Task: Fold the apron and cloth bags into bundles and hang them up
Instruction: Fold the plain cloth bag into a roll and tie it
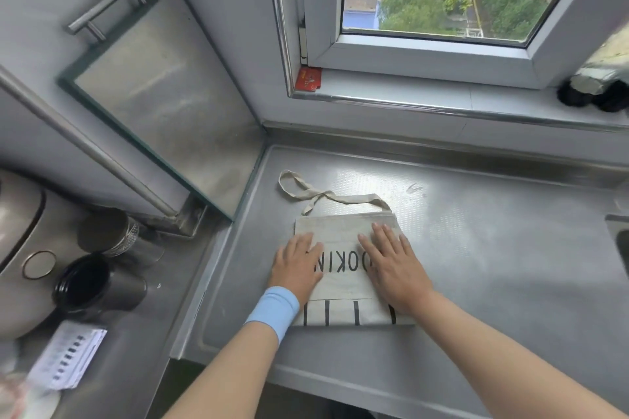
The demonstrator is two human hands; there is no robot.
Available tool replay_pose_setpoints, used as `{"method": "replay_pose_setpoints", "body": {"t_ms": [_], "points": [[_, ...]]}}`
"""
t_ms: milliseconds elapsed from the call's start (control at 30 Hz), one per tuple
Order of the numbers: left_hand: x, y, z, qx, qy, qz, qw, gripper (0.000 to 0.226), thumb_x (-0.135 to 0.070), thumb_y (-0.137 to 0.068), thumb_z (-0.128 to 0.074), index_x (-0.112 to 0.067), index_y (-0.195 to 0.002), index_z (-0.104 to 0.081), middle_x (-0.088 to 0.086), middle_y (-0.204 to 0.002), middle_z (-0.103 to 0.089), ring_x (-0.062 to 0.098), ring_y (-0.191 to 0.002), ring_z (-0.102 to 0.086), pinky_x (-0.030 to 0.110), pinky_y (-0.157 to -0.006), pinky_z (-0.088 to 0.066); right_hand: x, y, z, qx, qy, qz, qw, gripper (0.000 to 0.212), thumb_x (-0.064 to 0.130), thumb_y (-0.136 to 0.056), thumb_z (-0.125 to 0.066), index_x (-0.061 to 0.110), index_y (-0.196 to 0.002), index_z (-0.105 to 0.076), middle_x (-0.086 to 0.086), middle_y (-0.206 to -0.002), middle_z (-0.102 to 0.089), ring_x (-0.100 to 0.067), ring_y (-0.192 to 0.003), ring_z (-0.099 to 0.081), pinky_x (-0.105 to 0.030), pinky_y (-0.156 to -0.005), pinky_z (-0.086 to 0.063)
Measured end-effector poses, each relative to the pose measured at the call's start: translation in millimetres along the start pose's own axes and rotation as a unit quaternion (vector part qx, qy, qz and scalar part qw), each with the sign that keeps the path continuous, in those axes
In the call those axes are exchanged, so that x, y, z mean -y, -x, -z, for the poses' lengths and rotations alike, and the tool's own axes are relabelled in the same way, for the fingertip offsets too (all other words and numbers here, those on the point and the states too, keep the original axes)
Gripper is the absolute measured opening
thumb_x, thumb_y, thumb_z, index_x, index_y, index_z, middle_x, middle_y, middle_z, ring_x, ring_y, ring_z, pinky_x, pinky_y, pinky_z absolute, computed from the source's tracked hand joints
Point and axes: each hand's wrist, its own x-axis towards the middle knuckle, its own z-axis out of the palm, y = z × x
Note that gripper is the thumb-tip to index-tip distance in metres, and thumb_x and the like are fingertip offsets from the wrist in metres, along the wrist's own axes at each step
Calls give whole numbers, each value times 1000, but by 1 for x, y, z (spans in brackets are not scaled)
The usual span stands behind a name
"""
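Observation:
A cream cloth bag (340, 241) with black letters lies folded flat on the steel counter (493, 248). Black stripes show along its near edge. Its long straps (306, 192) trail off toward the back left in a loose loop. My left hand (297, 265), with a light blue wristband, presses flat on the bag's left side. My right hand (391, 265) presses flat on the right side. Both hands have fingers spread and grip nothing. No apron can be made out.
A glass-fronted cabinet door (163, 95) with a bar handle stands to the left. Two dark cups (98, 282) and a metal appliance (20, 248) sit at the lower left. The window sill (442, 99) runs behind, with dark objects (595, 92) at its right end. A sink edge (617, 231) shows at far right.

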Motion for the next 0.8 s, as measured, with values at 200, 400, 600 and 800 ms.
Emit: {"method": "replay_pose_setpoints", "body": {"t_ms": [200, 400, 600, 800], "points": [[-14, 27, 6, 8, 13, -74, 997, 27, -15, -84, -50, -26, -108, -50, 0, -118, -46, 25, -109, -41, 31, -92, -34, 17, 26, 29, 54, -26, 117, 991, 45, 57, -80, -47, 27, -113, -53, 1, -118, -51, -24, -108, -51, -39, -86, -43], [-10, 46, 0, 41, 25, -106, 993, 67, -71, -61, -60, -27, -110, -46, -4, -121, -38, 21, -112, -34, 35, -100, -37, 13, 43, 37, 131, 49, 162, 977, 70, 60, -70, -52, 28, -131, -44, -1, -138, -43, -26, -124, -44, -43, -95, -43], [-11, 51, 2, 70, 17, -102, 992, 57, -38, -79, -61, -19, -131, -44, 2, -138, -35, 27, -128, -31, 37, -104, -40, 20, 57, 30, 149, 101, 128, 975, 77, 25, -79, -60, 20, -147, -24, -6, -154, -24, -30, -141, -28, -46, -94, -45], [-3, 36, 26, 116, 113, -60, 985, 32, -30, -88, -50, -15, -108, -70, -9, -129, -58, 19, -118, -53, 31, -101, -42, 19, 43, 44, 136, 19, 37, 990, 27, 22, -77, -53, 23, -103, -61, 5, -117, -62, -24, -106, -62, -33, -76, -53]]}}
